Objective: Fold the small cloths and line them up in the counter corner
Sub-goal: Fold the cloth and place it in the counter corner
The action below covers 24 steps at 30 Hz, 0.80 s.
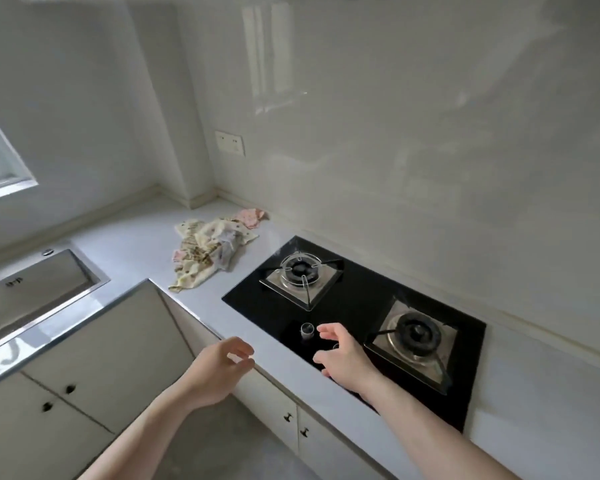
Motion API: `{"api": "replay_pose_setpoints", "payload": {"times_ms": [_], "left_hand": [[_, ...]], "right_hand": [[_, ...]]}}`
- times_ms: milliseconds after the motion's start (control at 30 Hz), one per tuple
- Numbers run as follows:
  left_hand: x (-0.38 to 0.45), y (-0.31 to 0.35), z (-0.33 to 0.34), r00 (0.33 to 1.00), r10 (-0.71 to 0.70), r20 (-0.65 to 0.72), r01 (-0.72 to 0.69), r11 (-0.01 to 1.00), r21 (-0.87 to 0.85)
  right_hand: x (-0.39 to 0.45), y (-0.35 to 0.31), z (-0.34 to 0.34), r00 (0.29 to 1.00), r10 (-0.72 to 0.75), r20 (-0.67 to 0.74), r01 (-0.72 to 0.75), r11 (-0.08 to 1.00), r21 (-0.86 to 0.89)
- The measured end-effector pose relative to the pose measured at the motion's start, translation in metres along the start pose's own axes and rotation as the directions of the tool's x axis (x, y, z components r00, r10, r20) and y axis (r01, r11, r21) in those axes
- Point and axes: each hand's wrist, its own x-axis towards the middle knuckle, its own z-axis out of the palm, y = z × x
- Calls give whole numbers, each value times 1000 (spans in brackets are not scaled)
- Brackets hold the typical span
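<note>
Reaching forward, your left hand hangs over the counter edge, fingers loosely curled and holding nothing. Your right hand hovers above the black hob beside its knob, fingers relaxed, empty. Well beyond both, the small cloths lie crumpled near the corner.

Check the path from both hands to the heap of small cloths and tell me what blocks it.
Nothing visible blocks it. The left hand and right hand hover empty near the counter's front edge, the right one over the hob. The cloth heap lies farther back on bare counter, left of the hob, near the corner.
</note>
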Motion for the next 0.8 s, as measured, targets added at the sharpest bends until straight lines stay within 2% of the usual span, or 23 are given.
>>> {"api": "replay_pose_setpoints", "payload": {"times_ms": [200, 500, 667, 800], "left_hand": [[9, -52, -42, 997, -31, -75, 26, 997, -70], [60, -113, -106, 978, -116, -171, 101, 990, -95], [91, -139, -137, 969, -152, -195, 136, 986, -92], [125, -158, -158, 973, -160, -164, 150, 986, -71]], "right_hand": [[28, -40, 54, 991, -56, 118, 72, 988, -135], [126, -93, 124, 970, -103, 222, 143, 974, -176], [170, -121, 159, 955, -105, 277, 164, 966, -200], [201, -137, 176, 958, -102, 269, 160, 966, -202]]}}
